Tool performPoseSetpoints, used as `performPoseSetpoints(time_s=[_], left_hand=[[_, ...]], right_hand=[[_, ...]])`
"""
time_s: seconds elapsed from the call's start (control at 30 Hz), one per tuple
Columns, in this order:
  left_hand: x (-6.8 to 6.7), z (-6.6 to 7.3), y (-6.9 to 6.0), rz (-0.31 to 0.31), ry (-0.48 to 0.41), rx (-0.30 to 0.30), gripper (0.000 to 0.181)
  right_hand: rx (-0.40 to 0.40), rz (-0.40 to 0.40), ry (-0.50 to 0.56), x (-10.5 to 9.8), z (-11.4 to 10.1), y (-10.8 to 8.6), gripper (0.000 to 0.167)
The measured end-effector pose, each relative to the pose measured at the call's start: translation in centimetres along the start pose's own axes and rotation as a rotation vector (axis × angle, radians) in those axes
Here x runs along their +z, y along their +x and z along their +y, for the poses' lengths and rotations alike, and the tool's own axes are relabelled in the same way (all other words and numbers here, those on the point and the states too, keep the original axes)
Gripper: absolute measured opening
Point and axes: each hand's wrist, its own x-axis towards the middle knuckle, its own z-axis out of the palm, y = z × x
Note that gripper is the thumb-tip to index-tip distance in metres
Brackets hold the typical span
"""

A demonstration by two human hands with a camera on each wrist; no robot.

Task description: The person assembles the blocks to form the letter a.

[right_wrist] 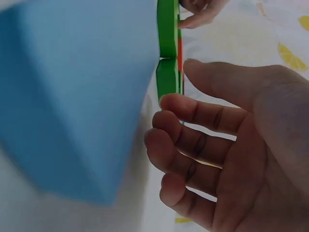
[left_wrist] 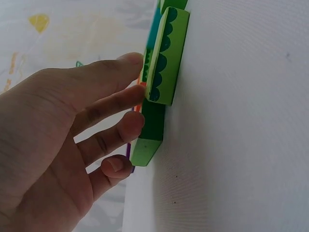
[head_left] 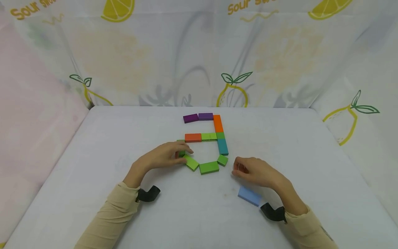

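Note:
Wooden blocks lie on the white table in an outline. My left hand (head_left: 164,156) is at its lower left corner. In the left wrist view the fingers are slightly bent beside a dark green block (left_wrist: 153,121), and the thumb tip is at a light green block (left_wrist: 169,58); firm contact cannot be made out. My right hand (head_left: 259,171) rests right of the small green block (head_left: 222,160), fingers loosely curled, holding nothing. Closer to me lies a light blue block (head_left: 249,196), looming large and blurred in the right wrist view. A green block (head_left: 209,167) forms the bottom of the outline.
Purple blocks (head_left: 206,117) top the outline, with an orange block (head_left: 218,123) and a teal block (head_left: 222,147) down its right side. A red-orange block (head_left: 193,138) lies across the middle. A lemon-printed cloth (head_left: 199,52) hangs behind the table.

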Motion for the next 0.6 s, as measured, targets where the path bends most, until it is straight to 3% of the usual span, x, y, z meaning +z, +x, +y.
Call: performPoseSetpoints(time_s=[0.3, 0.6], left_hand=[[0.0, -0.1, 0.1, 0.004, -0.014, 0.012, 0.025], [0.2, -0.3, 0.1, -0.002, 0.0, -0.007, 0.025]], right_hand=[[0.008, 0.043, 0.008, 0.5, 0.5, -1.7, 0.012], [0.002, -0.028, 0.001, 0.6, 0.1, -3.4, 0.03]])
